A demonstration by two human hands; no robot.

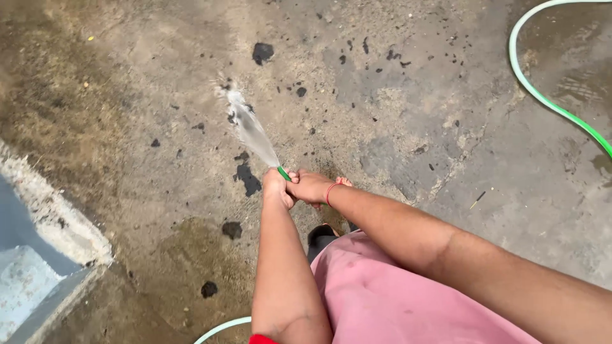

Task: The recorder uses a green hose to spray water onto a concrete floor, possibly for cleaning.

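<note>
Green hose [284, 173] is held at its end by both hands, just above the middle of the head view. The left hand [277, 186] is closed around the hose tip, and the right hand [312, 186] is closed against it from the right, the two hands touching. A red band [329, 193] is worn at the right wrist. A water jet [250, 130] is thrown up and to the left from the tip onto the concrete floor [395, 114], which is marked with dark wet spots. More of the hose is seen as a curve at the upper right and as a short arc at the lower edge. A pale blue ledge [38, 280] is seen at the lower left. A pink garment [382, 299] is seen below the arms. No packages, labels or signs are visible.
</note>
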